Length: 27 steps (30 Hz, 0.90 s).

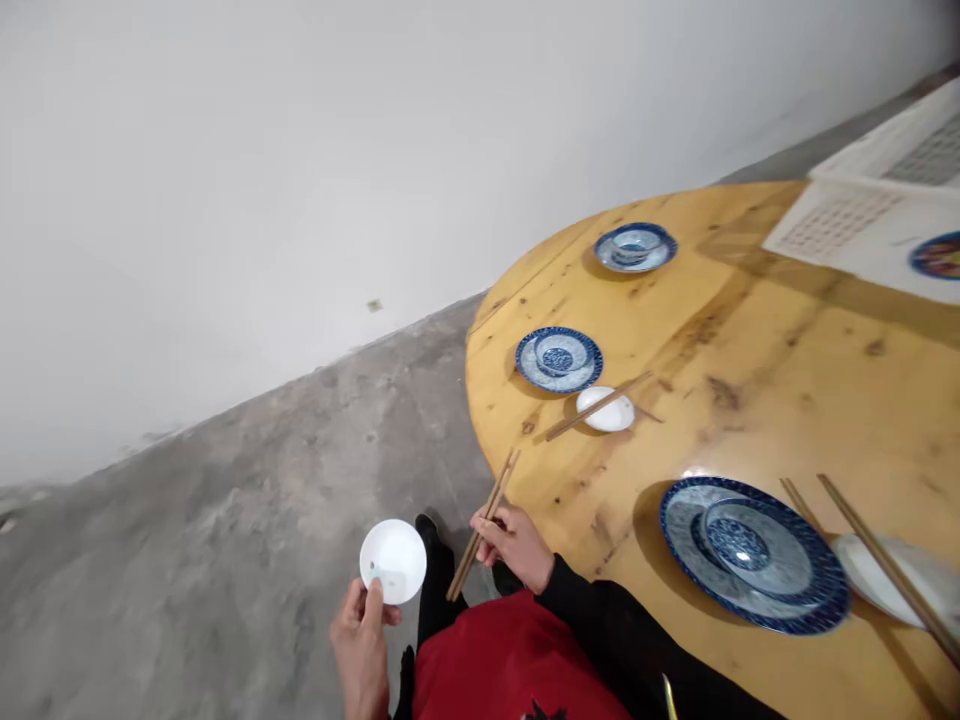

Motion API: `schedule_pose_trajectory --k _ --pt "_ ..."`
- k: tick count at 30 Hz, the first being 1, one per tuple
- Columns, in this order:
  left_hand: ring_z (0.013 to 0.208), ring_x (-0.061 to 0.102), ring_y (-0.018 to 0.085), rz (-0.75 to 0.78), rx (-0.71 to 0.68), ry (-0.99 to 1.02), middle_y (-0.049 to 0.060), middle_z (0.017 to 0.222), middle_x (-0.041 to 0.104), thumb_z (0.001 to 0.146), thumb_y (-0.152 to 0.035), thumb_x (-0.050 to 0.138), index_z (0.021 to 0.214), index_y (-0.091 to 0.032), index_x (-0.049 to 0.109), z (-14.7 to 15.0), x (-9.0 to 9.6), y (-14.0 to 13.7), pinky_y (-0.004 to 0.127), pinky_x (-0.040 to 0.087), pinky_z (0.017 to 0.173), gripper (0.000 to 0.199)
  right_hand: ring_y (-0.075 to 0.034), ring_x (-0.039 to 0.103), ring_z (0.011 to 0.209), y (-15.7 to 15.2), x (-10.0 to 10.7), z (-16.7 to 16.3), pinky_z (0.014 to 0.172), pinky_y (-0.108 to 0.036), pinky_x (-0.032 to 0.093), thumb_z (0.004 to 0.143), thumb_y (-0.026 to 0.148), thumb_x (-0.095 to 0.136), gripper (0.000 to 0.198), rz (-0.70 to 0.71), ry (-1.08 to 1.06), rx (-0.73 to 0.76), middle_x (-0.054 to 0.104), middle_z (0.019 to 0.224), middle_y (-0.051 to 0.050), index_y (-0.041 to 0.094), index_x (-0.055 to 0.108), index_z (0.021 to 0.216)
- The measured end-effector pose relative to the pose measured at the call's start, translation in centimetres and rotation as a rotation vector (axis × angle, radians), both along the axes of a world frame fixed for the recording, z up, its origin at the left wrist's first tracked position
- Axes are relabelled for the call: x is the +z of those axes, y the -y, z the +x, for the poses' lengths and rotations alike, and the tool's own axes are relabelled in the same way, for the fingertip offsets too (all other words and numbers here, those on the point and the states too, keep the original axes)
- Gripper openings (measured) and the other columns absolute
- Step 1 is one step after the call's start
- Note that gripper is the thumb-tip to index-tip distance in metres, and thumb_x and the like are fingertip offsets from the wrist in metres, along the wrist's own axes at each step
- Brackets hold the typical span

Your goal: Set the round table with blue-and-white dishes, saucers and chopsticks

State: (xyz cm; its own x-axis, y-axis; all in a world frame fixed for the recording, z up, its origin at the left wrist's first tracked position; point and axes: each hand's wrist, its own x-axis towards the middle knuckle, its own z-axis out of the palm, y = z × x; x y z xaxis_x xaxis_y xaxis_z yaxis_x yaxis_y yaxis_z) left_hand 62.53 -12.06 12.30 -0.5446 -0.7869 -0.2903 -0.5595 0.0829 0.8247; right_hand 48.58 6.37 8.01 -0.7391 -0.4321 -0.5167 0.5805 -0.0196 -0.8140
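Observation:
My left hand (364, 635) grips a small white bowl (396, 550) by its near rim, the thumb over the edge; the bowl is over the floor, left of the table. A pair of chopsticks (491, 505) is pinched in my right hand (517, 545), slanting upward beside the table's edge. Closest to that hand on the table is a white bowl (616, 413) with chopsticks (596, 408) laid across it. Just behind it, a blue-patterned plate (521, 362) carries a small blue-and-white bowl (559, 357).
The round wooden table (720, 400) fills the right side. Near its front edge is a large blue-rimmed plate (821, 600) with a bowl, beside a white dish (911, 560) under chopsticks. Farther back stand another plate (667, 258) and a white basket (847, 225). A white wall (262, 180) rises behind.

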Motion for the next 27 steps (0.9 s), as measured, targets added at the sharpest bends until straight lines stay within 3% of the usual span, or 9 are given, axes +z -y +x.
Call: schedule_pose_trajectory --k 6,12,16,21,27 --pt "0.054 0.053 0.016 0.073 -0.197 -0.054 -0.002 0.051 0.056 0.071 -0.063 0.067 0.073 -0.017 0.067 -11.4 -1.6 8.0 0.026 0.043 0.058 0.046 -0.014 0.057 0.041 5.5 -0.8 -5.9 0.045 -0.026 0.048 0.062 0.058 0.064 0.04 0.019 0.02 -0.203 0.058 0.045 0.003 0.021 0.055 0.074" --pt "0.054 0.055 0.017 0.064 -0.377 -0.075 -0.001 0.051 0.057 0.071 -0.064 0.065 0.077 -0.017 0.069 -23.0 -1.7 17.4 0.028 0.046 0.059 0.048 -0.015 0.057 0.042 13.3 0.9 -14.5 0.045 -0.026 0.048 0.062 0.056 0.063 0.038 0.025 -0.026 -0.394 0.058 0.045 0.003 0.021 0.054 0.073" --pt "0.053 0.055 0.017 0.051 -0.507 -0.102 -0.001 0.056 0.061 0.071 -0.063 0.066 0.077 -0.017 0.069 -30.2 -1.3 21.8 0.028 0.046 0.058 0.046 -0.015 0.058 0.042 16.9 1.8 -18.8 0.046 -0.026 0.048 0.063 0.054 0.062 0.036 0.028 -0.043 -0.47 0.06 0.046 0.002 0.02 0.055 0.074" --pt "0.052 0.056 0.016 0.042 -0.747 -0.084 -0.001 0.051 0.059 0.076 -0.059 0.063 0.067 -0.019 0.062 -38.6 -2.0 22.8 0.025 0.044 0.057 0.041 -0.014 0.059 0.043 18.0 1.8 -22.5 0.044 -0.025 0.048 0.062 0.053 0.063 0.035 0.061 0.018 -0.628 0.059 0.047 0.002 0.021 0.053 0.07" --pt "0.049 0.057 0.014 0.102 -0.927 -0.1 -0.002 0.051 0.058 0.078 -0.051 0.062 0.067 -0.02 0.059 -48.6 -3.2 20.0 0.023 0.044 0.054 0.034 -0.015 0.061 0.045 17.5 0.5 -28.6 0.044 -0.025 0.049 0.063 0.052 0.066 0.035 0.068 0.028 -0.758 0.061 0.049 0.001 0.02 0.054 0.072"
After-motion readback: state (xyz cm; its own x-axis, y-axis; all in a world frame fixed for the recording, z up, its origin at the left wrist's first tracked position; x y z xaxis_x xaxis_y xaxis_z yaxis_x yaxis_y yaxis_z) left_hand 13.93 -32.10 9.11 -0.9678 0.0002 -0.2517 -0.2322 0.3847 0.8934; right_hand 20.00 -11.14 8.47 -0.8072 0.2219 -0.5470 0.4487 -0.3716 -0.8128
